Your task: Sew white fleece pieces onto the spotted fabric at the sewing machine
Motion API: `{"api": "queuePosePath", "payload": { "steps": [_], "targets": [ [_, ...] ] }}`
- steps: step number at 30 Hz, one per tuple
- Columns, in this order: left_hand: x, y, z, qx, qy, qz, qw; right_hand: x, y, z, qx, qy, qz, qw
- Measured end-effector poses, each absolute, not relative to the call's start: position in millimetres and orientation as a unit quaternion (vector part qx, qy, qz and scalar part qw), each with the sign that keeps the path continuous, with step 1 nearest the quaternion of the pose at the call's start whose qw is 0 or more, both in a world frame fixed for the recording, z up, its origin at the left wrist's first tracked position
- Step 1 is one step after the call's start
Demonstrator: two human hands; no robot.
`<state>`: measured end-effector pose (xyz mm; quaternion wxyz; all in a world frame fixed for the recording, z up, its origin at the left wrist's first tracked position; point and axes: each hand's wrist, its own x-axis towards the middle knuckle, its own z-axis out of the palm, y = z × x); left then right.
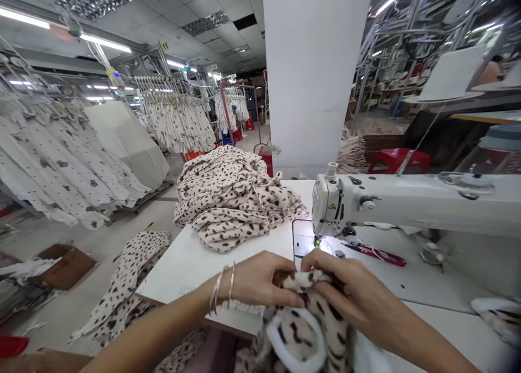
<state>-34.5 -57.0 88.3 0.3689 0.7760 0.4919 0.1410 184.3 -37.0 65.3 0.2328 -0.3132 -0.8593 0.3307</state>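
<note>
Both of my hands pinch an edge of a spotted, fleecy garment just in front of the sewing machine. My left hand, with bracelets at the wrist, grips the bunched edge from the left. From the right, my right hand holds the same edge, its fingers curled over the cloth. A white band forms a loop on the garment below my hands. The lit needle area lies just beyond my fingertips. Part of the garment hangs below the table edge and is blurred.
A large pile of spotted fabric sits on the white table. Red-handled snips lie under the machine arm. More spotted cloth hangs at the left. A pillar stands behind, and garment racks fill the left background.
</note>
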Motion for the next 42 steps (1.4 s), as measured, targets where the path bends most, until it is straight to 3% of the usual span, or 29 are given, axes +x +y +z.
{"api": "queuePosePath", "payload": {
  "steps": [4, 7, 12, 17, 21, 24, 26, 31, 35, 42],
  "targets": [
    [-19.9, -61.7, 84.5, 0.775, 0.585, 0.212, 0.108, 197.0, -44.0, 60.5, -0.348, -0.848, 0.343, 0.205],
    [-14.1, -69.1, 87.3, 0.774, 0.601, 0.187, -0.068, 195.5, -54.2, 37.3, -0.362, -0.845, 0.352, 0.18],
    [-8.5, -70.5, 95.5, 0.786, 0.599, 0.086, -0.128, 174.9, -74.9, 14.3, -0.353, -0.825, 0.37, 0.242],
    [-13.3, -69.9, 103.4, 0.807, 0.586, 0.059, -0.033, 185.3, -64.8, 21.4, -0.369, -0.779, 0.404, 0.306],
    [-9.3, -62.7, 118.0, 0.816, 0.567, 0.098, 0.054, 194.7, -58.0, 21.3, -0.458, -0.744, 0.181, 0.452],
    [3.7, -47.8, 125.6, 0.732, 0.59, 0.205, 0.273, 183.4, -70.4, 14.2, -0.408, -0.761, 0.044, 0.502],
    [13.5, -38.5, 126.1, 0.635, 0.605, 0.259, 0.405, 174.4, -81.7, 10.6, -0.395, -0.762, 0.023, 0.512],
    [32.8, -42.3, 123.2, 0.587, 0.6, 0.283, 0.465, 166.8, -92.5, 12.1, -0.477, -0.698, 0.111, 0.523],
    [34.1, -59.5, 129.2, 0.566, 0.581, 0.283, 0.511, 168.4, -85.4, 11.8, -0.42, -0.727, 0.152, 0.521],
    [-17.2, -61.8, 125.6, 0.575, 0.444, 0.131, 0.675, 175.5, -93.0, 6.6, -0.401, -0.716, 0.302, 0.485]
  ]
}}
